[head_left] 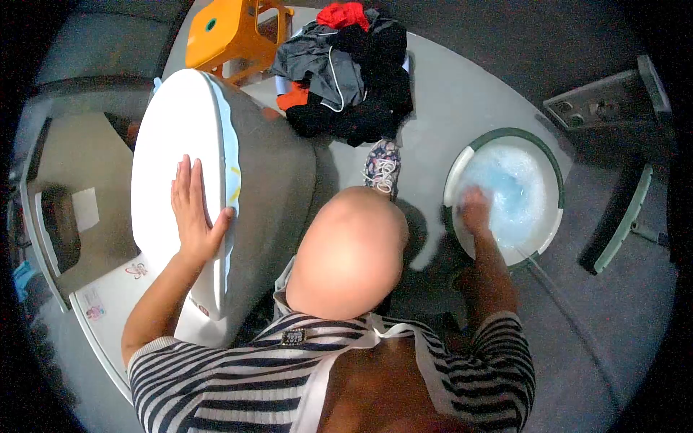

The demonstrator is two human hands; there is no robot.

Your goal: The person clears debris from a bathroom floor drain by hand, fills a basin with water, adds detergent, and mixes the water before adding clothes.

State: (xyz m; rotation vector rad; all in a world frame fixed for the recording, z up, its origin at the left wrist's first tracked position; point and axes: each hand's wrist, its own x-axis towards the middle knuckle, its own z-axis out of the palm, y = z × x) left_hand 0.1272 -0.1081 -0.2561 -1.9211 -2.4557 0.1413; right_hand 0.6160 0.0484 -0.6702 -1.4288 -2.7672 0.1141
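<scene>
My left hand (193, 209) lies flat on a tall white rounded panel (170, 130), fingers stretched out and thumb at its light blue wavy edge. Nothing is held in it. Over on the right, my right hand (475, 211) reaches into a white bucket (453, 173) with a dark green and white rim. Bluish foamy water (514, 184) fills the bucket. The right hand is smeared by motion, and its fingers are partly lost in the foam, so I cannot tell whether they hold anything.
An orange plastic stool (220, 36) stands at the back left. Beside it is a heap of dark and red clothes (361, 79). A thin grey pole or hose (570, 310) runs from the bucket's rim. A green-edged flat item (624, 220) is at the right. My knee (350, 252) is raised between my arms.
</scene>
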